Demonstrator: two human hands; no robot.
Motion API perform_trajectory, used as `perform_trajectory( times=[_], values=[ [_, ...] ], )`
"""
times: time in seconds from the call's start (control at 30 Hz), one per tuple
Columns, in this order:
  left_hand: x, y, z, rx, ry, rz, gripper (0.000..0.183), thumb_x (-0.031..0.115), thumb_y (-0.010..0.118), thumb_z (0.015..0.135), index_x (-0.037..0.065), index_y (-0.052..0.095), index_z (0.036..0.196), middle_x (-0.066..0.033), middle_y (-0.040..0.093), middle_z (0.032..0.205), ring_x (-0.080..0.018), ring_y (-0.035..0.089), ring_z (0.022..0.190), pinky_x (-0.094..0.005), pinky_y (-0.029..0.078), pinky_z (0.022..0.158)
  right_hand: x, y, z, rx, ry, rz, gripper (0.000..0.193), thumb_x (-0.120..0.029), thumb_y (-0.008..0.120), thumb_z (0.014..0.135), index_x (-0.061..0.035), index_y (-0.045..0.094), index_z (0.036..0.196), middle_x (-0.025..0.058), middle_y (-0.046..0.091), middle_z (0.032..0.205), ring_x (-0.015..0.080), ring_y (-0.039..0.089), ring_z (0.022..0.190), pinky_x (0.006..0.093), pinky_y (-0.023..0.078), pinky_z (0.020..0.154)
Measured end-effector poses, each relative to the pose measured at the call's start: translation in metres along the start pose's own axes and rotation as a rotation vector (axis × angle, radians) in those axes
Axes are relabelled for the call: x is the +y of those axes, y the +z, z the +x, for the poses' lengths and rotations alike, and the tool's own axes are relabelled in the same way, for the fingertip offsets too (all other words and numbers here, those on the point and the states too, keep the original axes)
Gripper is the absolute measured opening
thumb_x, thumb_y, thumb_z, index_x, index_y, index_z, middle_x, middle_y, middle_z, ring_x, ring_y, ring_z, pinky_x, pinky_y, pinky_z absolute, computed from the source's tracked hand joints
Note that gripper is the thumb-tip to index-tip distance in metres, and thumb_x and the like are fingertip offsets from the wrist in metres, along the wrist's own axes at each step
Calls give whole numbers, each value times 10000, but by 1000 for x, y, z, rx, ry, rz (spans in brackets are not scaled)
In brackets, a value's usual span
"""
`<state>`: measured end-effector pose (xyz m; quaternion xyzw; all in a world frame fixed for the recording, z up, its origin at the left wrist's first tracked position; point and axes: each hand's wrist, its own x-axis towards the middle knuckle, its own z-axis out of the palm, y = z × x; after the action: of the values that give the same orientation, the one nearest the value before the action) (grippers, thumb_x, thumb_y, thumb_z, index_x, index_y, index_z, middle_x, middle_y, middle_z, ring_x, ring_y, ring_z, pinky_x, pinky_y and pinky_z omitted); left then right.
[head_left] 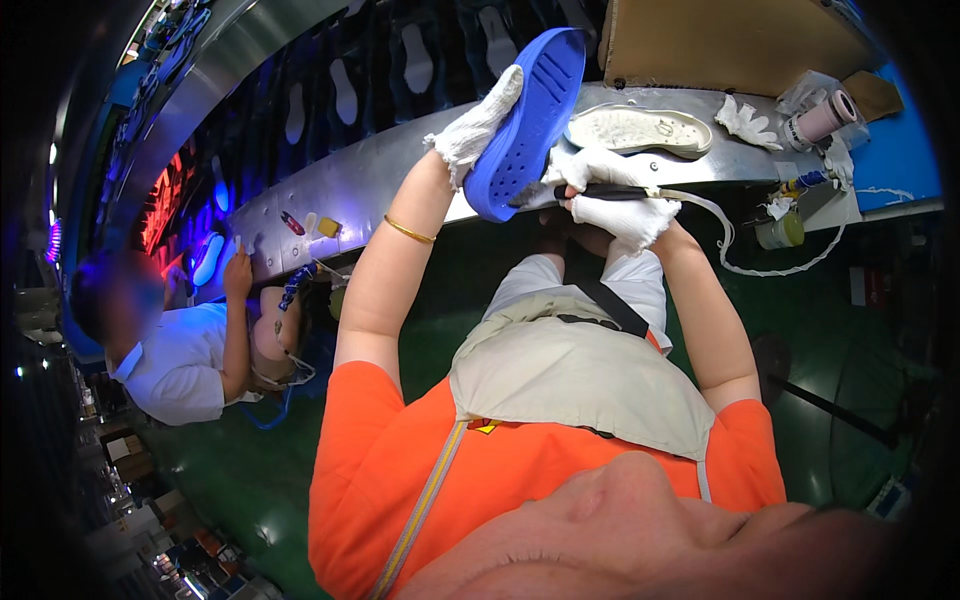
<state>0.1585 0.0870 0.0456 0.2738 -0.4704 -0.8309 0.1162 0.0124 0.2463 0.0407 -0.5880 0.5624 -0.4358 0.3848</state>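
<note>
My left hand [490,118], in a white knit glove, grips a blue shoe sole [535,115] by its left edge and holds it tilted above the front of the metal bench. The sole has rows of small holes at its lower end and grooves at the top. My right hand [612,205], gloved with bare fingertips, is closed around a black-handled brush [605,191] fed by a pale hose. The brush's tip is at the lower right edge of the blue sole; whether it touches cannot be made out. A white shoe sole [640,130] lies on the bench just beyond my right hand.
A spare white glove [748,122] and a pink-and-white container [822,118] sit at the bench's right end. The hose [735,262] loops down there beside a hanging jar [780,232]. Behind the bench, several soles lie on a dark conveyor [375,80]. A co-worker [185,350] sits at left.
</note>
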Motion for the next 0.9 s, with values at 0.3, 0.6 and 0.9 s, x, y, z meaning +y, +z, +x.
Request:
perform_trajectory(
  times=[0.3,0.6,0.9],
  values=[
    [6,6,-7,-25,15,15,739,661,472,797,69,518,1238,-144,623,1032,-196,643,816,-326,564,691,-18,-10,3,32,195,172,134,-66,664,710,-69,582,816,22,594,824,110,565,737,247,482,684],
    [14,-6,-43,35,513,-488,745,679,326,848,88,438,1289,-106,545,1208,-241,453,1199,-414,346,1038,7,-22,-4,160,-29,278,168,-21,660,727,-54,583,873,38,604,876,107,563,782,255,473,736],
    [-79,-33,-30,-196,124,-884,596,444,378,911,-33,429,1265,-249,520,1176,-389,546,1044,-554,427,932,7,7,-9,290,74,409,194,-46,640,769,-6,573,946,54,626,824,105,604,783,252,497,706]
  ],
)
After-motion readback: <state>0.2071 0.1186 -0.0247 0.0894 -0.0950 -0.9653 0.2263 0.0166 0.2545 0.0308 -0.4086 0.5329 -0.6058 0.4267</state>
